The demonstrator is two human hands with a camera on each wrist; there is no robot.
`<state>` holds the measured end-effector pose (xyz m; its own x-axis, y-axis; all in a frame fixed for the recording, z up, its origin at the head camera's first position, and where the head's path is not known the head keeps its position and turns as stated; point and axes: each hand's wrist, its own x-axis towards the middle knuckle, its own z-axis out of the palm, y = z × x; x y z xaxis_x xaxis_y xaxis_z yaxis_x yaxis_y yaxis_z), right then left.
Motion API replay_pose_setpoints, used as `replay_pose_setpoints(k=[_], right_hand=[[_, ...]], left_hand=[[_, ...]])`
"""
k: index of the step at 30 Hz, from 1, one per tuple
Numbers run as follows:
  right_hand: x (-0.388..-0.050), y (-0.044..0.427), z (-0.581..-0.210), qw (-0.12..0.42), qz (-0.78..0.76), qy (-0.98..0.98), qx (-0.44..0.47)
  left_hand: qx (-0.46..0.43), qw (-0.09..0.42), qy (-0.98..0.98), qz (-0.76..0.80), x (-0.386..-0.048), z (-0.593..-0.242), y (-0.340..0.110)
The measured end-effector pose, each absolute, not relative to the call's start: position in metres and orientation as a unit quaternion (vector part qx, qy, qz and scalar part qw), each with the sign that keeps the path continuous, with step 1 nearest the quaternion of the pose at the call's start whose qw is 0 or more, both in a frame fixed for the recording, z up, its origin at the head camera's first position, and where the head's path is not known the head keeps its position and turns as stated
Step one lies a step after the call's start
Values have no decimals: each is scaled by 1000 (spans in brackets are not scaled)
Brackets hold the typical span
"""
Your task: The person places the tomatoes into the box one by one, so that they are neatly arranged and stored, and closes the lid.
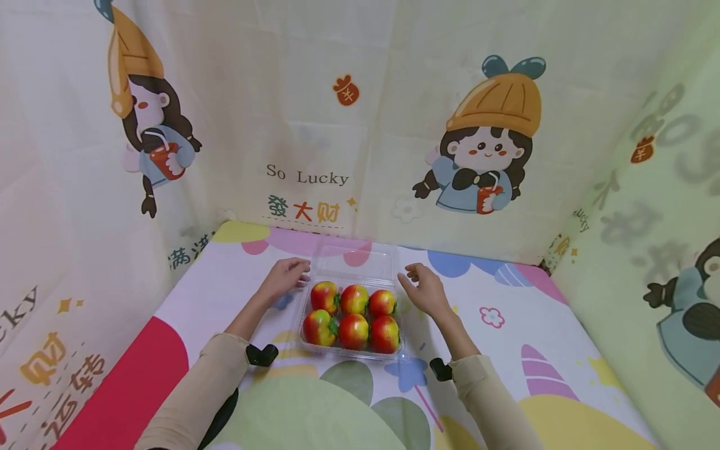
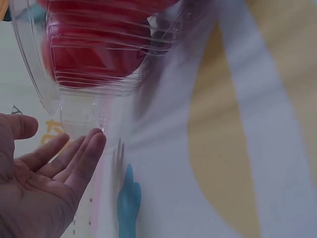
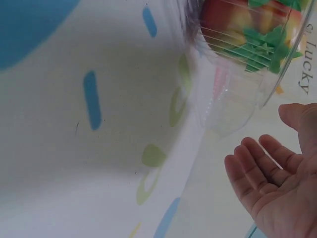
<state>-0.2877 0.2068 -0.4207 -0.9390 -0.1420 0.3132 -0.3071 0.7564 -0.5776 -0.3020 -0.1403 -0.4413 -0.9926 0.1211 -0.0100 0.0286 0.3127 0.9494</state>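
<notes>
A clear plastic clamshell box [image 1: 350,354] sits on the table, its transparent lid [image 1: 354,261] folded back on the far side. Inside are several red-and-yellow fruits [image 1: 354,331] in two rows; a green leafy calyx [image 3: 265,47] shows on one through the wall. To the left of the lid's hinge side is my left hand [image 1: 285,277], fingers loosely extended and holding nothing; in the left wrist view the hand [image 2: 54,178] is near the lid. My right hand [image 1: 422,289] hovers at the lid's right, fingers slightly bent, with a gap to the box in the right wrist view.
A colourful printed cloth [image 1: 461,325] covers the table. Pale printed curtains [image 1: 382,125] stand at the back and both sides. Dark wrist-worn pieces [image 1: 262,355] are on both forearms.
</notes>
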Motion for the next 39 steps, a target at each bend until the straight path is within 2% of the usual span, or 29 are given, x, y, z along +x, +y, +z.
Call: replay_pose_setpoints(k=[9,20,30,39], right_hand=[[-303,203,-424,106,351,-924,110],[-311,207,-430,61,375,-921,82],[-312,205,-427,63,385,-916,92],[-310,206,-424,72,406,-906,98]], left_hand=[[15,52,795,604,-321,-443,-142],[29,58,804,591,-332,-439,-138],[15,47,807,588,-335,-432,-132],[46,22,799,600,-332,-424,-130]])
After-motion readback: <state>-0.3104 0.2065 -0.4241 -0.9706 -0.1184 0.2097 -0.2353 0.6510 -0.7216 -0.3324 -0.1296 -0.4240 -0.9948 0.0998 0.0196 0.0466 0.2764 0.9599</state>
